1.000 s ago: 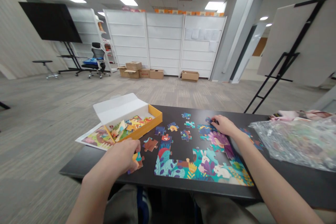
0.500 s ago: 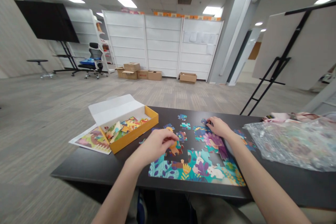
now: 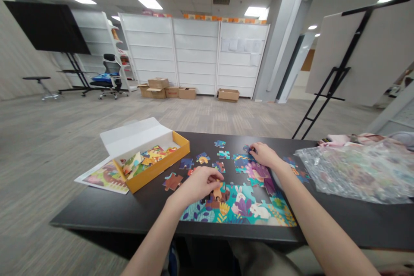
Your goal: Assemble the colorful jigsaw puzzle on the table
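My left hand (image 3: 202,183) pinches the top of a puzzle piece with an orange animal on it (image 3: 218,191). This piece lies against the upper edge of the joined puzzle (image 3: 241,213), which shows white rabbits and plants. At the far side of the puzzle, my right hand (image 3: 263,155) has its fingertips closed on a small dark blue puzzle piece (image 3: 246,148). Between the hands lie a teal piece (image 3: 223,155) and a blue piece (image 3: 220,143). A brown piece (image 3: 173,182) and a blue-and-orange piece (image 3: 203,158) lie loose to the left.
A yellow box (image 3: 158,168) with its white lid raised holds more pieces at the left, beside a printed picture sheet (image 3: 105,177). Crumpled clear plastic (image 3: 352,172) covers the table's right side. Several loose pieces (image 3: 299,172) lie beyond my right forearm.
My left hand has lowered the orange-animal piece toward me, down to the joined puzzle's edge. My right hand stays at the dark blue piece. The whole view has shifted slightly.
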A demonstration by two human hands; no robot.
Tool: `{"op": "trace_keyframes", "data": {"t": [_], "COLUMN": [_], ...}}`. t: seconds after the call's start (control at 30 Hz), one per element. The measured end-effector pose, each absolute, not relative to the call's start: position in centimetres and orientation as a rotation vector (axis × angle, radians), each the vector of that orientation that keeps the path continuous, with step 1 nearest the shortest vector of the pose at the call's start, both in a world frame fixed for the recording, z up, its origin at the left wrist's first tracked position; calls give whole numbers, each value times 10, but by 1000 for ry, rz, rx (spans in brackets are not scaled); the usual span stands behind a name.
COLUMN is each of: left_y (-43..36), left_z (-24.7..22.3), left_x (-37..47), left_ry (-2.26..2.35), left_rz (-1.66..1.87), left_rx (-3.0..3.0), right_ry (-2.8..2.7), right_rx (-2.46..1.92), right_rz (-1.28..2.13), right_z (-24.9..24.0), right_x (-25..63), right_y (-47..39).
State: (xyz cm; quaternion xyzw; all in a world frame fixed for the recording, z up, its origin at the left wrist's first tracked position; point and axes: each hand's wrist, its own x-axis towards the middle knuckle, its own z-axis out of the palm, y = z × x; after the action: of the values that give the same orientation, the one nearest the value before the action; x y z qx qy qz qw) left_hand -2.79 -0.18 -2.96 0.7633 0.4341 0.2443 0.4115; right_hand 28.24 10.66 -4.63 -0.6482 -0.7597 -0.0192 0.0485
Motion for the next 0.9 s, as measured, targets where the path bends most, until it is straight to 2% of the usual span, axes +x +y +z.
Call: {"op": "trace_keyframes", "data": {"t": [0.23, 0.53, 0.9], "left_y": [3, 0, -4], "left_z": [-39, -28, -21], "left_x": [-22, -21, -22], "left_ry": [1129, 1267, 1166], "left_rz": [642, 566, 423], "left_rx": [1986, 2197, 2278], "right_ry": [-2312, -2308, -2306], "right_rx": [-1978, -1990, -1989], "right_rz": [-43, -36, -42], "right_z": [-49, -48, -49], "right_x": [284, 283, 284], "right_y": [108, 108, 108]}}
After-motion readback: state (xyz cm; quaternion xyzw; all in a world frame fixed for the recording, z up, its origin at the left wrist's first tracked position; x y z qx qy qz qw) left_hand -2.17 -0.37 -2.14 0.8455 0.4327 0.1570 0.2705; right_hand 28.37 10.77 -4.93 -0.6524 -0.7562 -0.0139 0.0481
